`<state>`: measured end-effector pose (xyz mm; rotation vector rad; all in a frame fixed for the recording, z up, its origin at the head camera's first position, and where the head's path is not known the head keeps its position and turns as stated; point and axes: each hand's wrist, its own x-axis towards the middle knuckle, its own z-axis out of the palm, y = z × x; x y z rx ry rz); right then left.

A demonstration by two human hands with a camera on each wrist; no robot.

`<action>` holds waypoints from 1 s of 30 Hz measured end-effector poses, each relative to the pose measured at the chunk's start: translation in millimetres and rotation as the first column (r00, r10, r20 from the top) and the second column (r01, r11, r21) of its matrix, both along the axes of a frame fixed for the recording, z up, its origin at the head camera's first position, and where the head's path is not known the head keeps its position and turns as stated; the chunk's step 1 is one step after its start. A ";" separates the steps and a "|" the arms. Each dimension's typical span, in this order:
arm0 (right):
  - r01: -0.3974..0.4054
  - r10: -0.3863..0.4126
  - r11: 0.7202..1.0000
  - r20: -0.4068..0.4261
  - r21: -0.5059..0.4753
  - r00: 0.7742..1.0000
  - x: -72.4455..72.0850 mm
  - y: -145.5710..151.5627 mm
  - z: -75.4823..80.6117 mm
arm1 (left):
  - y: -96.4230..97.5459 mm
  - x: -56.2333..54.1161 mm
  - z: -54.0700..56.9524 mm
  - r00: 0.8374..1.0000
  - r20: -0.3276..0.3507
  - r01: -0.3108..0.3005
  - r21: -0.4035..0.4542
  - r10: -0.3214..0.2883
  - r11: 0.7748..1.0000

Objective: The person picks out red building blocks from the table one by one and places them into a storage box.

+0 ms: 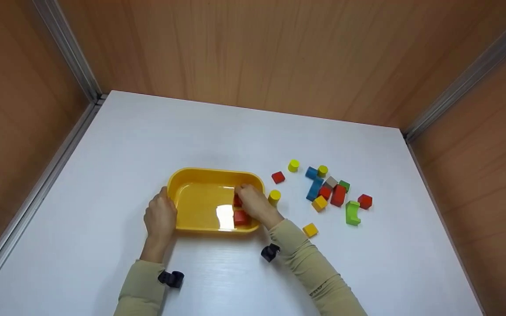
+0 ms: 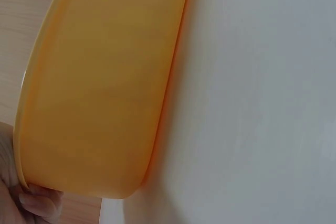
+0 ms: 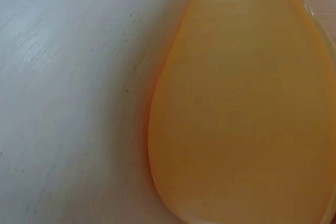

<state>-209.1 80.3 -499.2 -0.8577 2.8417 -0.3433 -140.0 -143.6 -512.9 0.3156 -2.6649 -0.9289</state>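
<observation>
A yellow plastic tub (image 1: 198, 210) stands on the white table. My left hand (image 1: 160, 215) grips its left end by the rim; in the left wrist view the curled fingertips (image 2: 42, 203) show at the corner of the tub wall (image 2: 100, 87). My right hand (image 1: 253, 202) reaches over the right end into the tub, its fingers on a red block (image 1: 237, 201) that they partly cover. A second red block (image 1: 240, 217) lies just in front of it on the tub floor. From the right wrist only the tub's outer wall (image 3: 241, 114) shows, with the right fingers out of sight.
Right of the tub stands a yellow cylinder (image 1: 274, 197), close to the right wrist. Farther right lie a red cube (image 1: 278, 177), an orange-yellow cube (image 1: 310, 230), a green arch block (image 1: 352, 213) and a cluster with blue blocks (image 1: 315, 188). Wooden panels (image 1: 253, 57) enclose the table.
</observation>
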 end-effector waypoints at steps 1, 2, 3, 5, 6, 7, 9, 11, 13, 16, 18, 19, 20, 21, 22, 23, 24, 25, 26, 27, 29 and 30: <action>0.003 -0.003 1.000 0.004 0.005 1.000 0.0 0.0 0.5 | 0.1 0.0 -0.1 1.000 0.001 -0.001 0.000 0.001 1.000; 0.003 -0.003 1.000 0.003 0.011 1.000 0.0 0.1 0.9 | 0.1 0.0 -0.1 1.000 0.003 -0.002 0.000 0.002 1.000; 0.004 -0.004 1.000 0.002 0.018 1.000 0.0 0.3 1.2 | 0.2 -0.1 -0.1 1.000 0.005 -0.002 0.001 0.002 1.000; 0.007 -0.007 1.000 0.003 0.028 1.000 0.3 0.8 2.0 | 0.4 -0.1 0.1 1.000 0.010 -0.001 0.006 0.001 1.000; 0.009 -0.009 0.999 0.005 0.031 1.000 0.7 1.1 2.7 | 0.3 -0.3 0.0 1.000 0.012 -0.001 0.008 0.001 1.000; 0.008 -0.008 0.999 0.002 0.034 1.000 1.0 1.4 3.2 | 0.2 -0.3 0.0 1.000 0.012 0.001 0.010 -0.001 1.000; 0.010 -0.010 0.999 -0.001 0.045 1.000 1.9 2.0 4.7 | 0.1 -0.3 0.2 1.000 0.015 0.003 0.014 -0.003 1.000; 0.015 -0.015 0.999 0.009 0.048 1.000 3.3 2.7 7.4 | -0.3 -0.6 0.6 1.000 0.028 0.001 0.017 -0.001 1.000; 0.026 -0.026 0.999 0.021 0.042 0.999 4.8 3.7 10.0 | -0.4 -0.7 1.0 0.999 0.040 -0.001 0.017 0.000 1.000; 0.041 -0.042 0.999 0.033 0.027 0.999 7.1 5.3 14.8 | -0.2 -1.1 1.1 0.998 0.056 -0.008 0.016 0.007 1.000; 0.049 -0.049 0.999 0.028 0.021 0.998 8.2 6.7 17.8 | -0.1 -1.1 0.8 0.998 0.057 -0.010 0.016 0.009 1.000; 0.051 -0.052 0.999 0.026 0.020 0.998 8.6 7.5 19.4 | -0.1 -1.2 0.6 0.998 0.058 -0.010 0.015 0.010 1.000; 0.052 -0.052 0.998 0.022 0.018 0.998 8.7 8.2 21.0 | -0.1 -1.3 0.4 0.998 0.059 -0.013 0.015 0.012 1.000; 0.054 -0.054 0.998 0.017 0.018 0.998 8.8 9.0 22.9 | -0.3 -1.4 0.4 0.998 0.060 -0.015 0.015 0.014 1.000; 0.053 -0.053 0.998 0.012 0.016 0.999 8.4 9.8 24.5 | -0.4 -1.5 0.3 0.998 0.062 -0.017 0.014 0.016 1.000; 0.057 -0.057 0.998 0.011 0.008 0.998 8.0 10.7 26.1 | -0.4 -1.5 0.5 0.998 0.066 -0.019 0.012 0.019 1.000; 0.056 -0.056 0.998 0.003 0.002 0.998 7.4 11.7 27.6 | -0.5 -1.6 0.5 0.997 0.070 -0.021 0.009 0.020 1.000; 0.051 -0.051 0.999 -0.011 -0.003 0.999 6.7 12.8 29.3 | -0.4 -1.6 0.7 0.997 0.073 -0.021 0.007 0.021 1.000; 0.050 -0.051 0.999 -0.023 -0.009 0.998 5.9 13.9 31.1 | -0.5 -1.7 0.8 0.997 0.075 -0.022 0.005 0.021 1.000; 0.052 -0.052 0.999 -0.032 -0.012 0.998 5.2 15.0 32.9 | -0.4 -1.8 0.9 0.997 0.079 -0.021 0.005 0.020 1.000; 0.068 -0.069 0.997 -0.034 -0.027 0.997 3.6 17.5 36.5 | -0.3 -2.0 1.0 0.996 0.087 -0.020 0.005 0.019 1.000; 0.080 -0.081 0.996 -0.028 -0.037 0.996 2.8 18.8 38.4 | -0.2 -2.0 1.2 0.996 0.088 -0.019 0.005 0.019 1.000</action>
